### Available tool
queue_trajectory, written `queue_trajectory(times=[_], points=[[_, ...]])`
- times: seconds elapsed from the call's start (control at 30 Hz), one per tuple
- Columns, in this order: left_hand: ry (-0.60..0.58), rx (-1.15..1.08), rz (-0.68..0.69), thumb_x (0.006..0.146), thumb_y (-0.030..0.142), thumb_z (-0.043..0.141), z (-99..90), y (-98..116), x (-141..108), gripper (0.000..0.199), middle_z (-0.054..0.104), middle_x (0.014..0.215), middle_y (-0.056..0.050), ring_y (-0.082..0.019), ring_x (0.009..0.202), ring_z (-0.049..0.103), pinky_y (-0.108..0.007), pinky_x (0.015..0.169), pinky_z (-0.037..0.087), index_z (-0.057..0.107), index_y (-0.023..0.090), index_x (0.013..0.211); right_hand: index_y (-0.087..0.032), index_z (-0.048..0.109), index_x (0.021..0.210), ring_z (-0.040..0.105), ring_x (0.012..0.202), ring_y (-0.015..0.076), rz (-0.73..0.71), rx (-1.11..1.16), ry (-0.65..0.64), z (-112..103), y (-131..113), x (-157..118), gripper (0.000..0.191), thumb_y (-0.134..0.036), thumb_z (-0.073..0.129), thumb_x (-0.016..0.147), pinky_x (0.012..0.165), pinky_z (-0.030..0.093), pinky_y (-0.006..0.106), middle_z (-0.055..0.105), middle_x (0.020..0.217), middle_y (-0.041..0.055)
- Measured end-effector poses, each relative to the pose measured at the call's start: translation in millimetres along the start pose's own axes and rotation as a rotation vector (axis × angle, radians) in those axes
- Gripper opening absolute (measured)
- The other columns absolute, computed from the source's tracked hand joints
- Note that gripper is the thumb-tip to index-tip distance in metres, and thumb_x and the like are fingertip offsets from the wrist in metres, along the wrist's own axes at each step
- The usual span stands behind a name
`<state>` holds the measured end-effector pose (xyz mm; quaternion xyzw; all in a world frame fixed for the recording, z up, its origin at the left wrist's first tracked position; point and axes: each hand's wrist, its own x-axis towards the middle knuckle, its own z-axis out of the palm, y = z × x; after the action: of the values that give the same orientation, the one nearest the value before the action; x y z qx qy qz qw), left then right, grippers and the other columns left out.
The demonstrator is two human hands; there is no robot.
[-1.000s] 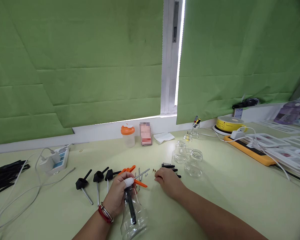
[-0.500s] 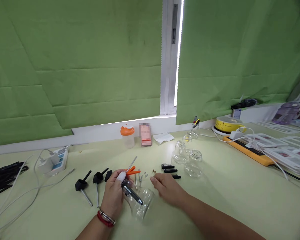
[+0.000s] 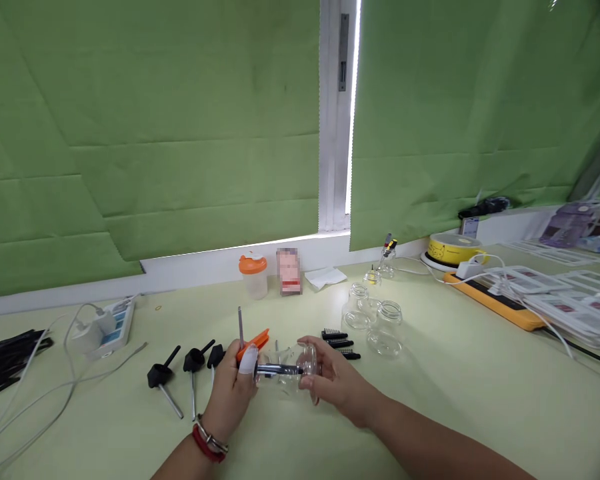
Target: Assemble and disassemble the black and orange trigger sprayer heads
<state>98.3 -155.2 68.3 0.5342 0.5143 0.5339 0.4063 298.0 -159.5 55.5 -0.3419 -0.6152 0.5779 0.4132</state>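
Note:
A clear glass jar point(image 3: 285, 385) lies sideways between my hands, with a dark tube-shaped part point(image 3: 280, 369) inside it. My left hand point(image 3: 233, 383), with a white wrap on the thumb, grips the jar's left end. An orange plastic piece point(image 3: 254, 344) and a thin metal rod point(image 3: 241, 327) stick out above that hand; how they join the jar is hidden. My right hand point(image 3: 333, 377) closes its fingers around the jar's right end. Left of my hands stand black caps point(image 3: 159, 375) with metal rods. Black parts with springs point(image 3: 337, 343) lie beyond my right hand.
Two glass jars point(image 3: 386, 330) stand to the right, with a small glass holding tools point(image 3: 389, 250) behind. An orange-lidded cup point(image 3: 253, 277) is near the wall. A power strip point(image 3: 117, 327) with cables lies left; an orange-edged box point(image 3: 495, 303) and a yellow container point(image 3: 453, 249) are right.
My right hand has left the small parts on the table and taken hold of the jar's wide end. The jar has turned from slanting downward to nearly level.

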Motion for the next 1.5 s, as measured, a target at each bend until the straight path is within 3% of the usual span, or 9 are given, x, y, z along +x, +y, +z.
queue_trajectory(times=[0.2, 0.33, 0.47, 0.67, 0.8, 0.9, 1.1, 1.37, 1.5], points=[[-0.011, -0.054, -0.129, 0.078, 0.05, 0.049, -0.2, -0.6, 0.3, 0.033, 0.045, 0.044, 0.005, -0.008, 0.033, 0.034, -0.018, 0.028, 0.024, 0.049, 0.019, 0.065, -0.028, 0.041, 0.13, 0.028, 0.126, 0.0276, -0.579, -0.843, -0.155, -5.6, -15.7, -10.4, 0.066, -0.008, 0.056, 0.068, 0.107, 0.021, 0.048, 0.037, 0.135, 0.0082], [0.081, -0.06, -0.069, 0.079, 0.047, 0.051, -1.2, -7.0, -0.9, 0.029, 0.045, 0.045, 0.006, -0.008, 0.035, 0.036, -0.018, 0.031, 0.027, 0.05, 0.019, 0.071, -0.027, 0.018, 0.141, 0.033, 0.125, 0.0285, -0.311, -0.539, -0.046, -3.3, -6.0, -5.1, 0.085, -0.037, 0.067, 0.071, 0.1, 0.033, 0.045, 0.03, 0.138, 0.0133], [0.059, -0.048, -0.029, 0.079, 0.047, 0.051, -1.6, -10.1, -1.0, 0.029, 0.044, 0.045, 0.006, -0.008, 0.035, 0.037, -0.018, 0.033, 0.028, 0.047, 0.02, 0.069, -0.027, 0.018, 0.138, 0.062, 0.083, 0.0209, 0.122, -0.091, -0.105, 1.4, 3.5, 0.7, 0.065, -0.059, 0.035, 0.084, 0.062, 0.052, 0.034, 0.047, 0.117, 0.0147], [-0.027, -0.192, -0.131, 0.077, 0.051, 0.051, 1.4, -5.6, 1.2, 0.034, 0.042, 0.04, 0.007, -0.006, 0.03, 0.03, -0.018, 0.03, 0.025, 0.046, 0.019, 0.067, -0.032, 0.043, 0.128, 0.025, 0.131, 0.027, -0.419, -0.682, -0.065, -3.4, -10.7, -7.4, 0.059, -0.015, 0.059, 0.074, 0.107, 0.022, 0.047, 0.03, 0.141, 0.0062], [0.002, -0.145, -0.078, 0.077, 0.05, 0.051, 2.1, -8.6, 0.6, 0.034, 0.046, 0.044, 0.006, -0.006, 0.033, 0.035, -0.018, 0.031, 0.029, 0.048, 0.018, 0.069, -0.029, 0.013, 0.141, 0.045, 0.117, 0.0263, -0.121, -0.302, -0.086, -6.2, -4.4, -2.3, 0.077, -0.037, 0.057, 0.079, 0.086, 0.047, 0.043, 0.029, 0.14, 0.0146], [-0.008, -0.078, -0.086, 0.077, 0.051, 0.051, 1.0, -11.1, 2.1, 0.033, 0.048, 0.046, 0.006, -0.007, 0.034, 0.037, -0.018, 0.031, 0.031, 0.048, 0.019, 0.071, -0.025, 0.018, 0.139, 0.062, 0.082, 0.0224, 0.124, -0.075, -0.127, -5.5, 2.3, 1.6, 0.061, -0.054, 0.033, 0.087, 0.059, 0.053, 0.038, 0.047, 0.121, 0.0177], [-0.039, -0.133, -0.17, 0.079, 0.052, 0.048, -1.1, -11.8, 5.1, 0.036, 0.044, 0.041, 0.007, -0.007, 0.031, 0.033, -0.018, 0.029, 0.027, 0.045, 0.019, 0.065, -0.03, 0.042, 0.128, 0.027, 0.128, 0.0297, -0.492, -0.714, -0.143, -7.9, -10.5, -7.7, 0.062, -0.025, 0.065, 0.071, 0.106, 0.021, 0.051, 0.037, 0.136, 0.008], [-0.029, -0.011, -0.087, 0.08, 0.051, 0.048, -1.4, -11.6, 3.5, 0.033, 0.049, 0.049, 0.006, -0.007, 0.035, 0.039, -0.018, 0.032, 0.032, 0.048, 0.019, 0.069, -0.023, 0.027, 0.132, 0.062, 0.086, 0.0209, 0.154, -0.056, -0.147, -6.1, 4.8, 2.3, 0.054, -0.052, 0.035, 0.087, 0.065, 0.053, 0.036, 0.048, 0.119, 0.0147], [-0.047, -0.051, -0.176, 0.077, 0.053, 0.049, -1.9, -10.9, 6.5, 0.036, 0.045, 0.042, 0.006, -0.007, 0.03, 0.033, -0.019, 0.029, 0.028, 0.046, 0.019, 0.064, -0.025, 0.034, 0.131, 0.05, 0.11, 0.0256, -0.32, -0.76, -0.049, -5.9, 0.5, -2.1, 0.068, -0.029, 0.066, 0.071, 0.089, 0.046, 0.041, 0.045, 0.128, 0.0123]])
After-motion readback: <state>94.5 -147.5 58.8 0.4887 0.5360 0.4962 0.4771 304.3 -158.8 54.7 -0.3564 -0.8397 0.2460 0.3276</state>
